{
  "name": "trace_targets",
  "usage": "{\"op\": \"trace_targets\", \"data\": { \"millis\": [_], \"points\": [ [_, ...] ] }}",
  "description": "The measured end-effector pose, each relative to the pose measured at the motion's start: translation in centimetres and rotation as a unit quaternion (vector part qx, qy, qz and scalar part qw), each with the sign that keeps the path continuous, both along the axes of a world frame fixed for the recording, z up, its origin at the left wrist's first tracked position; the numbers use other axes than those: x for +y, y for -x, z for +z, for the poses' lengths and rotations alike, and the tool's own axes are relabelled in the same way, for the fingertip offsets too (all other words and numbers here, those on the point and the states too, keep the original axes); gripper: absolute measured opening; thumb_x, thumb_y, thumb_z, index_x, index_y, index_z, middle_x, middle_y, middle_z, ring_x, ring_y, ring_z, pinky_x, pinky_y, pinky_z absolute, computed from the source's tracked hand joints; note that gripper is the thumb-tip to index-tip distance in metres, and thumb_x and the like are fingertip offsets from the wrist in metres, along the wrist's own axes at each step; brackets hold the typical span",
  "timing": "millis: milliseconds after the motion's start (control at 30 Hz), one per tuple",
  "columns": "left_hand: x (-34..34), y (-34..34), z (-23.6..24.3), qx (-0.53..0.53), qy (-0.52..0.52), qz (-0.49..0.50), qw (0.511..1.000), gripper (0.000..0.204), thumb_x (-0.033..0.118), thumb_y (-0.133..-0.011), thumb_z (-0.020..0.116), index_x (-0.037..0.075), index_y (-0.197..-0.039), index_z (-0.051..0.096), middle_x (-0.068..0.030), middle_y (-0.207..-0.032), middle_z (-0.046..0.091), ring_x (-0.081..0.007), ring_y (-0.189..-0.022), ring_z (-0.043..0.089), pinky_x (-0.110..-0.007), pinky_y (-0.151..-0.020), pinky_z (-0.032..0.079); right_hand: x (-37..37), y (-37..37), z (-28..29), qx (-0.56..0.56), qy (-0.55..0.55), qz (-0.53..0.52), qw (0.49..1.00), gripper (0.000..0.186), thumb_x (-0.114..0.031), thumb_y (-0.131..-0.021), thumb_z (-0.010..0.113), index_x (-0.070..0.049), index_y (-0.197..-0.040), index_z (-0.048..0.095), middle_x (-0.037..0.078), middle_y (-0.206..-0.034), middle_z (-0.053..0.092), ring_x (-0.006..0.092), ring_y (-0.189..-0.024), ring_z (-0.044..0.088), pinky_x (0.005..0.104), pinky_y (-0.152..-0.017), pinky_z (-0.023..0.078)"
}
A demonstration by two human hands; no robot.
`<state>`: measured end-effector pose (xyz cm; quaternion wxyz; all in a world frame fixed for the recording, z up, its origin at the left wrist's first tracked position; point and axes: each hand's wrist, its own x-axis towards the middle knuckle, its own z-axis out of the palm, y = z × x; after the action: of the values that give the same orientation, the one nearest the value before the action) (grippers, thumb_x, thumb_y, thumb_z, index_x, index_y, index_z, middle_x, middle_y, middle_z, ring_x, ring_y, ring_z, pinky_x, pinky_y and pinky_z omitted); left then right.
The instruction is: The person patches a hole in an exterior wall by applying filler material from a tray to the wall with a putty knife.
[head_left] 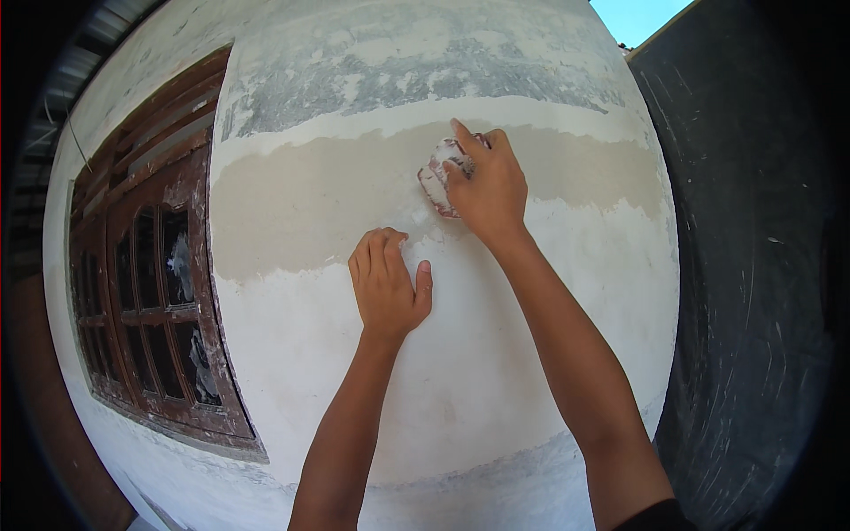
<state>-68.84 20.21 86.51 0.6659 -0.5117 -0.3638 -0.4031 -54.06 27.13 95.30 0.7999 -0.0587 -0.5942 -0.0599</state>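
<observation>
The right hand [493,190] held a smeared pad [434,184] against the pale wall [531,354].

The pad, whitish with reddish-brown edges, lay on the beige band [301,195] that crossed the wall, and the right hand was clamped on it, index finger stretched toward its upper edge and thumb over its face. Lower and to the left, the left hand [385,283] rested empty on the wall at the band's lower edge, its fingers bent and close together, its thumb apart. Above the band ran a white strip, then a rough grey patch [354,84]. A brown wooden window [159,312] stood at the left, its dark panes marked with white; at the right hung a dark sheet [753,265], with blue sky [639,19] over its top corner.
</observation>
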Motion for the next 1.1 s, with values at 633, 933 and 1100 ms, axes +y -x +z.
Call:
{"op": "trace_targets", "data": {
  "millis": [633, 933, 1100],
  "points": [
    [0.2, 0.5, -0.1, 0.007, -0.024, -0.069, 0.997, 0.048, 0.026, -0.089, 0.059, 0.004, -0.127, 0.041, -0.0171, -0.130, 0.048, -0.0376, -0.119, 0.042, -0.049, -0.101, 0.030, 3.7, -4.5, 0.0, 0.083, 0.175, -0.080, 0.978, 0.046, -0.010, -0.082, 0.068, -0.013, -0.128, 0.064, 0.012, -0.113, 0.057, 0.0279, -0.101, 0.063, 0.0385, -0.080, 0.053],
    [0.3, 0.9, 0.0, -0.003, -0.041, -0.044, 0.998, 0.045, 0.023, -0.090, 0.056, 0.003, -0.127, 0.041, -0.0176, -0.132, 0.046, -0.0389, -0.127, 0.040, -0.050, -0.103, 0.029, 0.3, 0.9, -2.2, -0.068, 0.089, -0.002, 0.994, 0.049, -0.009, -0.079, 0.071, -0.013, -0.127, 0.065, 0.012, -0.113, 0.056, 0.0288, -0.103, 0.062, 0.0397, -0.083, 0.052],
    [0.1, 0.1, 0.1, 0.009, -0.033, -0.033, 0.999, 0.044, 0.022, -0.090, 0.056, 0.002, -0.127, 0.042, -0.0176, -0.130, 0.047, -0.0390, -0.126, 0.041, -0.050, -0.102, 0.029, 2.7, -4.0, -1.1, 0.105, 0.103, -0.097, 0.984, 0.047, -0.007, -0.079, 0.070, -0.010, -0.126, 0.064, 0.011, -0.107, 0.057, 0.0275, -0.096, 0.062, 0.0391, -0.078, 0.053]
  ]
}}
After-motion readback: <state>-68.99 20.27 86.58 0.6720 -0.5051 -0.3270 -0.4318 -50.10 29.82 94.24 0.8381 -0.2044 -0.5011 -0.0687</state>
